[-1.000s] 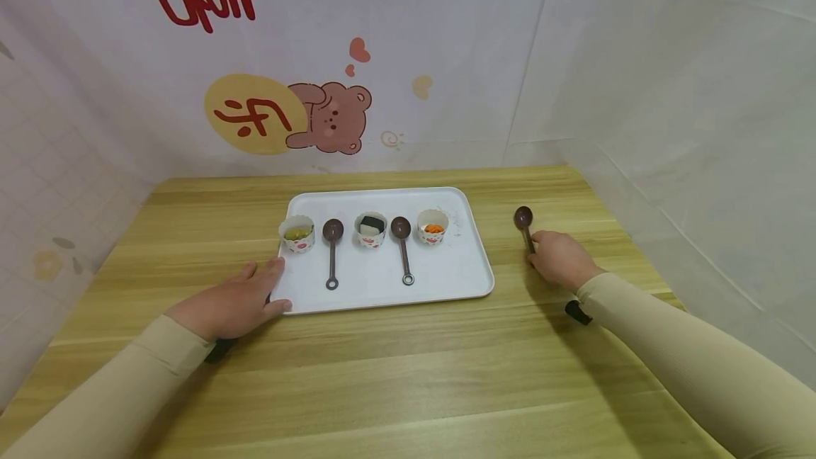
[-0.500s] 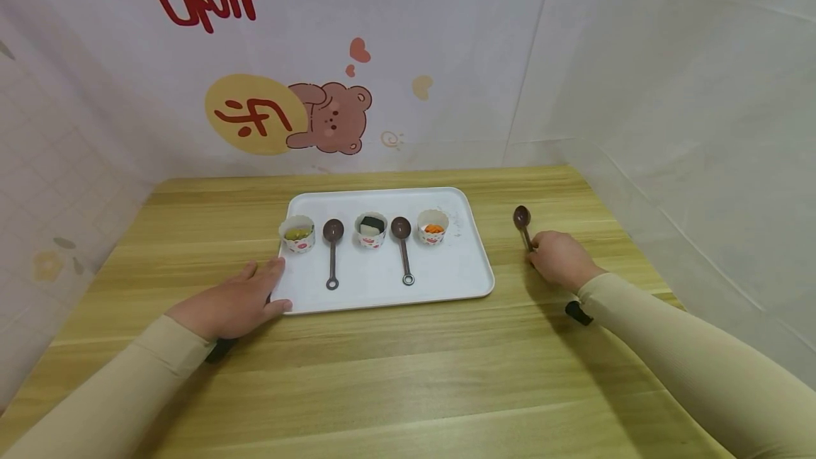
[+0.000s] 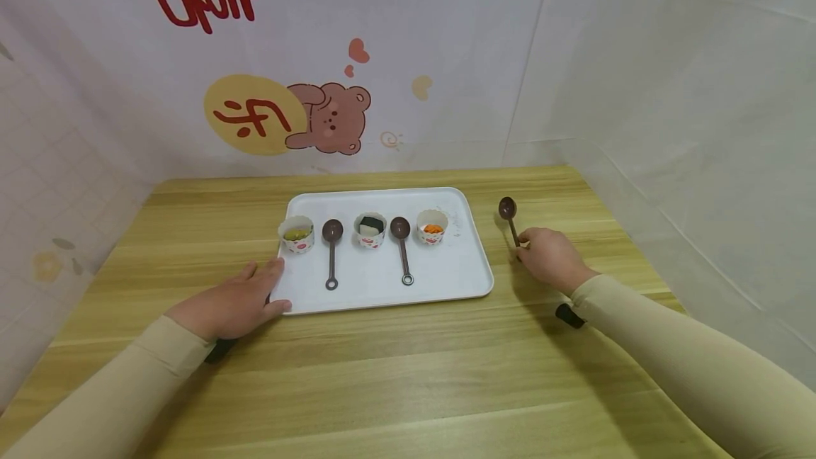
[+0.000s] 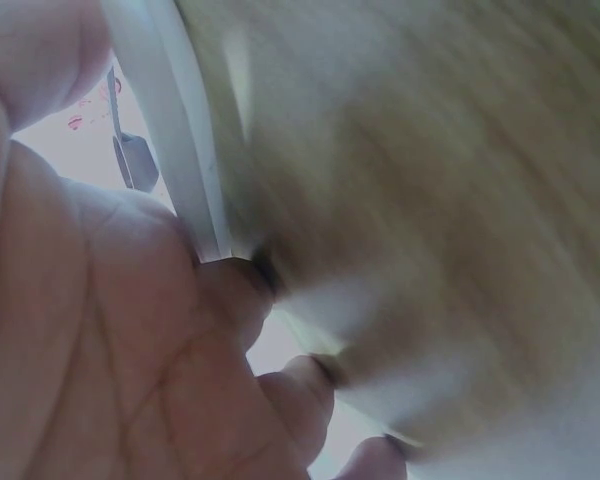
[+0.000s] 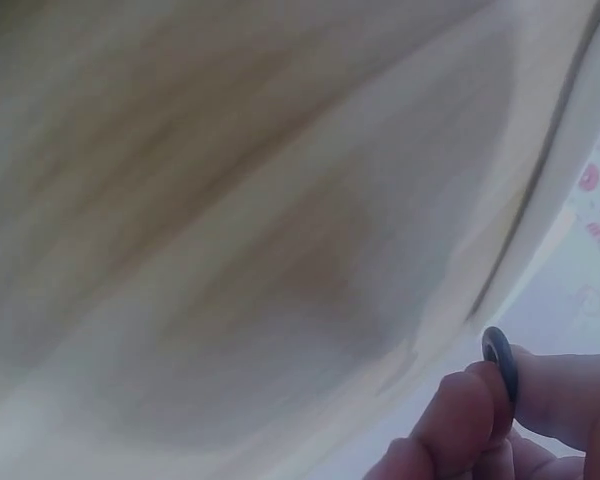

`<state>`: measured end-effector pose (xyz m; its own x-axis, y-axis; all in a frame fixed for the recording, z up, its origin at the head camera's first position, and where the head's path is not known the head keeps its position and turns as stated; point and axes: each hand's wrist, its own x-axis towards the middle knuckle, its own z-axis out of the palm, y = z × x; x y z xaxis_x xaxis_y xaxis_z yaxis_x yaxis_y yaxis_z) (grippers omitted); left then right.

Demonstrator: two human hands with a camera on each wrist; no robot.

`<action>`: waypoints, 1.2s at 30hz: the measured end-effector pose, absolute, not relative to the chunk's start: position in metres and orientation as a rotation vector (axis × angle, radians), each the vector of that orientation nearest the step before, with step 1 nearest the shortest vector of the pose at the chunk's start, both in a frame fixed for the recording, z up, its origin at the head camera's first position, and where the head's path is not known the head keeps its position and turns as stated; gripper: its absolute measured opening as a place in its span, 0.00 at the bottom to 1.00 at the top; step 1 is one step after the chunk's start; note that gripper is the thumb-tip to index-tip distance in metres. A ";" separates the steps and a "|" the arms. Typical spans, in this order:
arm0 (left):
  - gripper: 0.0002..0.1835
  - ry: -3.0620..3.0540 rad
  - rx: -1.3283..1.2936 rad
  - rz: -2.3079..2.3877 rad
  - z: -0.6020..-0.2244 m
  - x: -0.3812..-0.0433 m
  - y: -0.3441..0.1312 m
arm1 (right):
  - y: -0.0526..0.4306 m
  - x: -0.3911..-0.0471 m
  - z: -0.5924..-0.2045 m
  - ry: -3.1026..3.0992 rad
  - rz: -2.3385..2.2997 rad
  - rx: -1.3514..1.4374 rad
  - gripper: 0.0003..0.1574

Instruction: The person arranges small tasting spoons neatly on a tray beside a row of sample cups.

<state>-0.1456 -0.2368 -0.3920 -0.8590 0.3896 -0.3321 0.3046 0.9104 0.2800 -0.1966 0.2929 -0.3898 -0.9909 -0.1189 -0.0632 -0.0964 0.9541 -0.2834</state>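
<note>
My right hand point(image 3: 552, 258) pinches a brown spoon point(image 3: 507, 208) by its handle, to the right of the white tray point(image 3: 446, 282). In the right wrist view, the ring end of the handle point(image 5: 499, 358) shows between thumb and fingers. My left hand point(image 3: 232, 301) rests at the tray's left front corner, fingers extended and touching its edge. On the tray stand a paper cup with green food point(image 3: 297, 236), a cup with a rice ball and dark strip point(image 3: 370, 230), and a cup with orange food point(image 3: 432, 227). Two brown spoons, a left one point(image 3: 332, 246) and a right one point(image 3: 401, 243), lie between the cups.
The tray sits on a wood-grain table point(image 3: 395, 374). Behind the table hangs a white printed cloth point(image 3: 459, 55) with a bear, hearts and red characters. More pale cloth point(image 3: 701, 147) closes off the right side.
My right hand has moved left with the spoon, bringing it closer to the tray's right edge. The left hand and the tray stay in place.
</note>
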 end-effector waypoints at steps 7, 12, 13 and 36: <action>0.51 2.694 0.523 0.312 -0.392 -0.145 -0.237 | 0.280 -0.194 -0.390 3.010 -0.543 -0.199 0.17; 0.51 2.697 0.518 0.312 -0.392 -0.145 -0.237 | 0.272 -0.191 -0.388 2.996 -0.587 -0.205 0.17; 0.51 2.698 0.516 0.312 -0.392 -0.145 -0.236 | 0.270 -0.191 -0.388 2.989 -0.594 -0.204 0.18; 0.51 2.681 0.508 0.306 -0.391 -0.147 -0.236 | 0.245 -0.187 -0.393 2.971 -0.614 -0.275 0.15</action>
<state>-0.1467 -0.2356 -0.3907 -0.8570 0.3903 -0.3365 0.3044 0.9103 0.2805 -0.1875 0.2446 -0.3927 -0.9791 -0.1951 -0.0567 -0.1566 0.9025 -0.4011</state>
